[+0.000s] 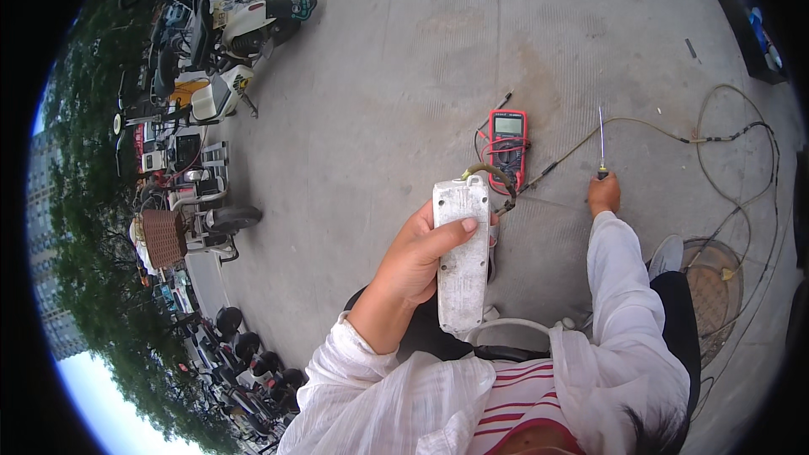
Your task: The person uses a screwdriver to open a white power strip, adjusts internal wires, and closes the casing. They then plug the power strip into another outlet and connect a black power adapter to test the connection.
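Left hand (413, 261): fingers close around the scuffed white casing (462, 286), thumb over its screwed face. Right hand (603, 194), well apart: fingers wrap the screwdriver (602, 141) by its handle, shaft pointing away. Cord (487, 168) curls from casing's far end; red multimeter (508, 126) lies beyond on concrete ground (379, 118).

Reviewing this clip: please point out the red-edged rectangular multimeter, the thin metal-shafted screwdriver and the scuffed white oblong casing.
Red-edged multimeter (508, 127), head view: on its grey display.
Metal-shafted screwdriver (602, 139), head view: on its shaft.
White oblong casing (463, 276), head view: on its broad face.
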Motion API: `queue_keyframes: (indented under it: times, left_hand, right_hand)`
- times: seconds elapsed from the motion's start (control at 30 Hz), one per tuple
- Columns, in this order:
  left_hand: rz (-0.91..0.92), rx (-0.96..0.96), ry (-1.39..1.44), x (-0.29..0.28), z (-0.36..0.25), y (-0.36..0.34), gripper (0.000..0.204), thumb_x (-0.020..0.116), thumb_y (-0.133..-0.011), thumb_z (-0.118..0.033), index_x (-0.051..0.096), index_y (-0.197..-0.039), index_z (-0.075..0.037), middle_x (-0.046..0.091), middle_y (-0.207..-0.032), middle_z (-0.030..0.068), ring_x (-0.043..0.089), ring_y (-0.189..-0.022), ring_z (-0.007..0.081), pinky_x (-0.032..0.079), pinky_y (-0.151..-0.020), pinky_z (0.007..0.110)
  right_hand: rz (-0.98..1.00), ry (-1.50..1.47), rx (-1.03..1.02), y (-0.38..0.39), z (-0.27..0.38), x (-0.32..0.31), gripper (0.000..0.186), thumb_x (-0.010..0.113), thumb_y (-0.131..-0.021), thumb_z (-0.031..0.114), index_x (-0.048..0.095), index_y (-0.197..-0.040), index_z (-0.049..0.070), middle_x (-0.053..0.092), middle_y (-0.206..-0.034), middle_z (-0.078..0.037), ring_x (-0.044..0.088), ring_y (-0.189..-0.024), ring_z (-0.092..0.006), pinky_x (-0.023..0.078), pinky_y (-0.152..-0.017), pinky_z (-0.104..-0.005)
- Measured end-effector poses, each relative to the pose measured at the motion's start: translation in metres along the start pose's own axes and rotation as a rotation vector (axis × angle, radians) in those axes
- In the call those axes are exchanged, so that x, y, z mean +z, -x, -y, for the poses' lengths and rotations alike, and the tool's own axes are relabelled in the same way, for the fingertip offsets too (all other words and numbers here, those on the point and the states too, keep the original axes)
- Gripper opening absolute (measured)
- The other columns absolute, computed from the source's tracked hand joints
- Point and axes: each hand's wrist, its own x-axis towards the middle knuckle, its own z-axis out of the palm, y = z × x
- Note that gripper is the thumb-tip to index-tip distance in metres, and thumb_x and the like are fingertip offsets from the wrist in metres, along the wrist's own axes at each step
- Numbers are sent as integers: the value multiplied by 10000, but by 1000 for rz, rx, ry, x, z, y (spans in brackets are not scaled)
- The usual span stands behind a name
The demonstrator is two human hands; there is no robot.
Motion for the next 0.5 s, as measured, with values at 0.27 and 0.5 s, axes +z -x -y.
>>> queue_keyframes:
  times: [0.27, 0.5]
  left_hand:
    - [-45, 9, -2, 2, -2, 2, 576, 661, -835, -214, 492, -1327, 34, 656, -1033, 142, 681, -866, 239, 566, -748, 348]
    - [18, 55, 73, 0, -3, 16, 577, 660, -843, -228, 481, -1321, 42, 654, -1041, 150, 679, -877, 248, 568, -755, 356]
  right_hand:
    - [-42, -25, 75, -6, 1, -4, 344, 700, -826, 272, 654, -1057, 22, 680, -1068, -237, 649, -1018, -423, 517, -857, -505]
    - [71, 56, 3, 8, 11, -25, 279, 677, -812, 231, 656, -996, 23, 692, -1046, -211, 661, -995, -407, 529, -830, -489]
